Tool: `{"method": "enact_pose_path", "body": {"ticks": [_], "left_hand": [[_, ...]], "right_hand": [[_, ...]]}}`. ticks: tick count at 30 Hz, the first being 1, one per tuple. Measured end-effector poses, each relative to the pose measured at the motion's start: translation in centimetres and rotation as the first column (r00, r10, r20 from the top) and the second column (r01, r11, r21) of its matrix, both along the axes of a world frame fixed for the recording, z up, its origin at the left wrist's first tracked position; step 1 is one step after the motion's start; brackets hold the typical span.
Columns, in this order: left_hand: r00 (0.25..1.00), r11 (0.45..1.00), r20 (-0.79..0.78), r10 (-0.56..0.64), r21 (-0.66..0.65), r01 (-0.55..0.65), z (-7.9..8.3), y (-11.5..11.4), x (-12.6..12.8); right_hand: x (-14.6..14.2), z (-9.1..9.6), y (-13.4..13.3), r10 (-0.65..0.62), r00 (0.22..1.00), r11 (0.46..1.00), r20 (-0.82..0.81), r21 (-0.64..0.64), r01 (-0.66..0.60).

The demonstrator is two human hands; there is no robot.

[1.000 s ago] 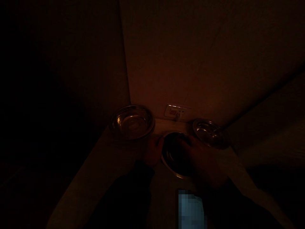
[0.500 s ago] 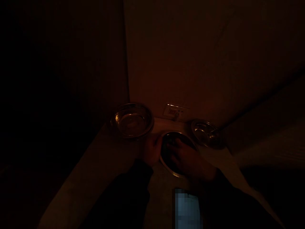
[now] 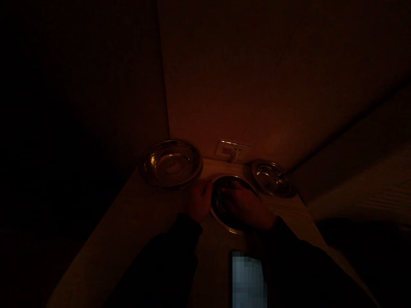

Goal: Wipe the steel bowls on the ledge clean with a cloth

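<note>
The scene is very dark. A round metal bowl (image 3: 236, 232) with a shiny rim rests on the table in front of me, its contents too dark to make out. My left hand (image 3: 199, 201) is closed at the left side of this bowl, the thumb along its rim. My right hand (image 3: 247, 207) reaches over the right side, with curled fingers down inside the bowl. Whatever those fingers hold is lost in shadow. Dark sleeves cover both forearms.
A wide, shallow metal dish (image 3: 175, 169) stands at the back left of the wooden table (image 3: 128, 239). At the back right is a smaller metal dish (image 3: 272, 177). Behind them, a socket plate (image 3: 231, 149) sits low on the wall. A lit, blurred screen (image 3: 248, 280) lies near the front.
The whole view has shifted a little, so things appear slightly farther left. My right hand's fingers have moved slightly inside the bowl; my left hand stays at its rim.
</note>
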State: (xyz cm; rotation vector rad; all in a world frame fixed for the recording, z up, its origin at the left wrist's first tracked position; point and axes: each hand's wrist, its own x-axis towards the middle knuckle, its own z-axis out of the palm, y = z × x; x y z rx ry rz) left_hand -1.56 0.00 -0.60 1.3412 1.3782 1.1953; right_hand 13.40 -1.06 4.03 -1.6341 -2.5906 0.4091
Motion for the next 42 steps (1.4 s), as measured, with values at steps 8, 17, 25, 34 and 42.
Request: {"method": "enact_pose_path", "body": {"ticks": [8, 17, 25, 34, 42], "left_hand": [[0.999, 0.998, 0.009, 0.05, -0.032, -0.05, 0.5, -0.2, 0.2], [0.997, 0.999, 0.067, 0.024, -0.041, -0.022, 1.1, -0.3, 0.0], [0.999, 1.0, 0.036, 0.021, 0.009, -0.022, -0.1, -0.1, -0.1], [0.998, 0.999, 0.055, 0.034, 0.036, -0.036, -0.1, -0.1, 0.0], [0.998, 0.999, 0.063, 0.021, 0.04, -0.023, 0.2, -0.2, 0.0]], "right_hand": [[0.7, 1.3, -0.7, 0.13, 0.962, 0.977, -0.24, -0.132, -0.165], [3.1, 3.4, -1.5, -0.187, 0.837, 0.981, -0.514, -0.058, 0.183], [6.0, 4.4, -3.5, -0.204, 0.793, 0.964, -0.575, 0.022, 0.265], [7.7, 7.1, -5.3, -0.271, 0.791, 0.938, -0.549, 0.036, 0.346], [8.7, 6.4, -7.4, -0.353, 0.791, 0.839, -0.5, 0.204, 0.504]]}}
